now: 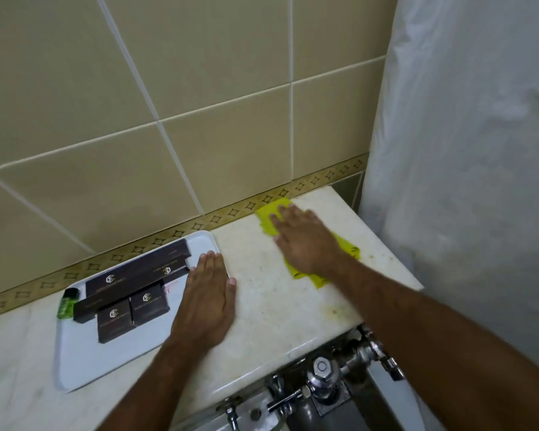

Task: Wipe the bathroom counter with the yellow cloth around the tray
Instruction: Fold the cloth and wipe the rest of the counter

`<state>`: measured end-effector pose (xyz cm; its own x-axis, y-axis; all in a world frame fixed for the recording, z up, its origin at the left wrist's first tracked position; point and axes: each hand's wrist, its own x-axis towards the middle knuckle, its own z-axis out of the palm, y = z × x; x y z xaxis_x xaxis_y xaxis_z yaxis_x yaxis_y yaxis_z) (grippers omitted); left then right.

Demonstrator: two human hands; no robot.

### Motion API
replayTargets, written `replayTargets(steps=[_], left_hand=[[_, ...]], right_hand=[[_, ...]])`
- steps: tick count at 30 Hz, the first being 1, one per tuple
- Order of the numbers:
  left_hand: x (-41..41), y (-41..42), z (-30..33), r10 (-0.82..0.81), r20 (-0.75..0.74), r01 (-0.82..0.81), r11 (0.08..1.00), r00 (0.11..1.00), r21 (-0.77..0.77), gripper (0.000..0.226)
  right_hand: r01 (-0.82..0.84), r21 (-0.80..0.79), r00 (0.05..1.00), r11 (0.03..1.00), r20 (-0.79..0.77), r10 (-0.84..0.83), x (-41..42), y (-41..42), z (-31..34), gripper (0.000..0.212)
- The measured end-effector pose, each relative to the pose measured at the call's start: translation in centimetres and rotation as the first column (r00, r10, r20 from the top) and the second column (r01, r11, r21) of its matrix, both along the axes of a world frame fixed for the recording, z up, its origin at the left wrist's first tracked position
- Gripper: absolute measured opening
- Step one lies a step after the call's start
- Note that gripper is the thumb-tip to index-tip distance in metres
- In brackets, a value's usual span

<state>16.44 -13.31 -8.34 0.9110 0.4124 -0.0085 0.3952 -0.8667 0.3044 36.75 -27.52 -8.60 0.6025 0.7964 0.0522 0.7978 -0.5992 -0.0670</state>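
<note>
A yellow cloth (269,214) lies flat on the pale marble counter (262,275) near the tiled back wall, toward the counter's right end. My right hand (305,241) presses down flat on the cloth, fingers spread and pointing to the wall. A white tray (75,359) sits to the left and carries several dark boxes (148,304) and a small green packet (65,306). My left hand (207,297) rests flat, palm down, on the tray's right edge and the counter beside it, holding nothing.
The beige tiled wall with a patterned border (218,217) runs along the counter's back. A white shower curtain (464,150) hangs at the right. Chrome valves and pipes (321,374) sit below the counter's front edge. A yellowish stain (333,311) marks the counter's front right.
</note>
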Motion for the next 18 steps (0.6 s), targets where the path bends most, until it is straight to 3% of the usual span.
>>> replayTargets(steps=[5, 14, 18], left_hand=[[0.1, -0.2, 0.4, 0.004, -0.036, -0.004, 1.000, 0.999, -0.019, 0.064], [0.2, -0.4, 1.0, -0.002, -0.076, 0.001, 1.000, 0.997, -0.019, 0.065], [-1.6, -1.5, 3.4, 0.001, 0.085, 0.002, 0.999, 0.996, -0.036, 0.066]], right_hand=[[0.217, -0.007, 0.976, 0.976, 0.004, -0.217, 2.9, -5.4, 0.5, 0.056], [0.493, 0.016, 0.870, 0.870, -0.046, -0.492, -6.3, -9.8, 0.5, 0.057], [0.510, 0.010, 0.858, 0.860, -0.076, -0.507, -13.1, -8.3, 0.7, 0.058]])
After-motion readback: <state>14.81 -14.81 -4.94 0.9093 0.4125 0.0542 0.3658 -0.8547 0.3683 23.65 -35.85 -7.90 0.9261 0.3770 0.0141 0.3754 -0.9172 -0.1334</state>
